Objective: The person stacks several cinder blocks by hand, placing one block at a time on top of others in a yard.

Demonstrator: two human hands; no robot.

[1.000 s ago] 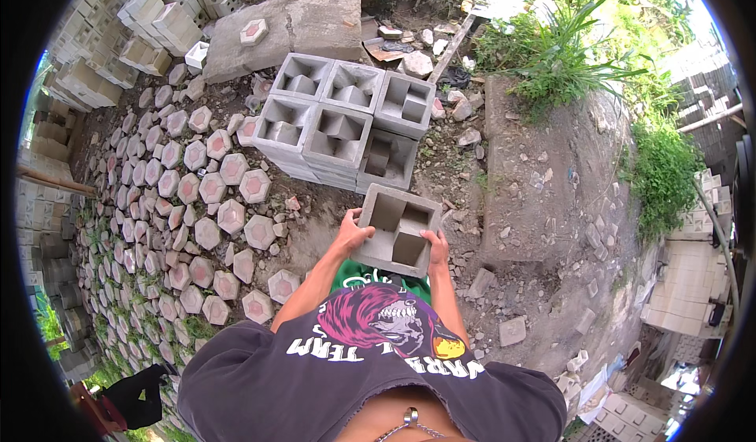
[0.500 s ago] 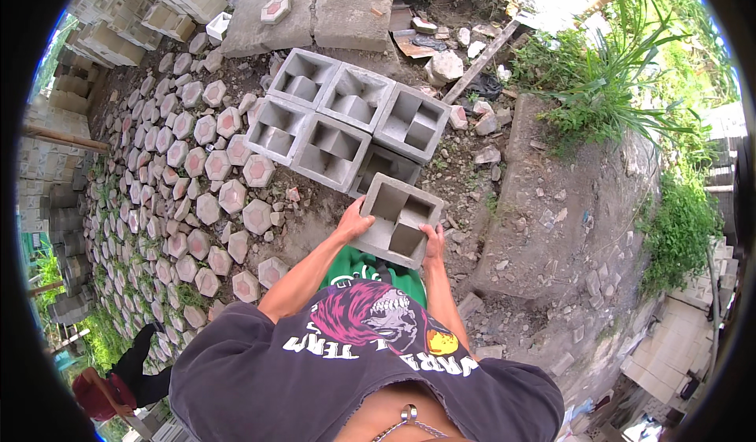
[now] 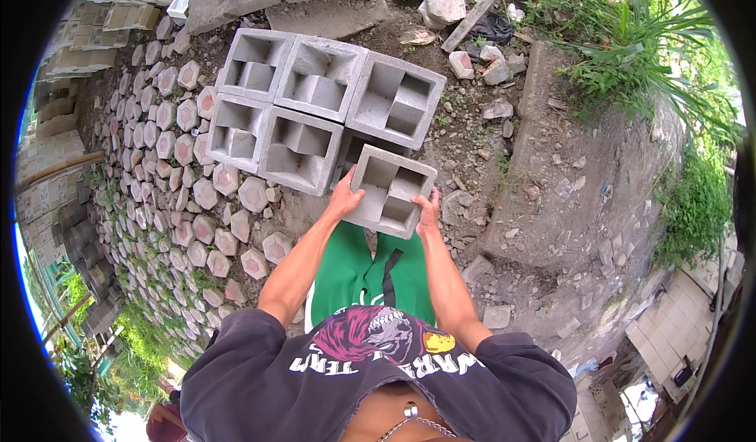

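My left hand [image 3: 344, 198] and my right hand [image 3: 427, 212] grip a grey hollow concrete block [image 3: 391, 194] by its opposite sides. It is held in front of my green shorts, its open cells facing up toward me. Just beyond it stands a group of similar concrete blocks [image 3: 321, 88], set close together in two rows. At the near right of the group, a block [image 3: 353, 152] shows at a lower level, shaded and partly hidden behind the held one. I cannot tell whether the held block touches it.
Many hexagonal pavers [image 3: 186, 114] with reddish centres cover the ground at left. Concrete slabs [image 3: 331, 17] lie beyond the blocks. Rubble [image 3: 496, 70], a wooden plank [image 3: 482, 15] and leafy plants [image 3: 614, 64] are at right. Stacked blocks [image 3: 110, 29] line the far left.
My arms have stretched forward with the held block, carrying it away from my body toward the group. More of my shorts shows. The view has shifted, and the grouped blocks appear larger.
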